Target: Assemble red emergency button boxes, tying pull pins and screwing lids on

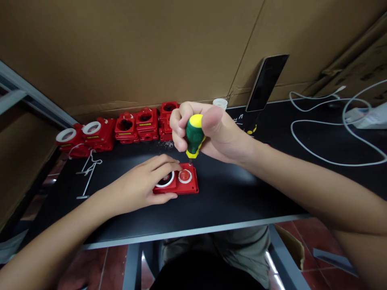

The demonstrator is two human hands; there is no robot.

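Note:
A red plastic housing (187, 187) with a round red button and a white-ringed opening lies flat on the black table. My left hand (151, 177) is closed over its left part, thumb along the near edge and fingers across the top. My right hand (208, 129) grips a screwdriver (195, 137) with a green and yellow handle. The screwdriver stands nearly upright, its tip at the far right corner of the housing, on what looks like a screw. My left fingers partly cover the white ring.
Several red housings (146, 123) line the back, two with white rings (91, 128). Metal T-shaped rods (87, 185) lie at left. A phone (267, 82) leans on the cardboard wall (151, 48). White cable (302, 141) loops at right. A white cap (220, 103) sits behind my right hand.

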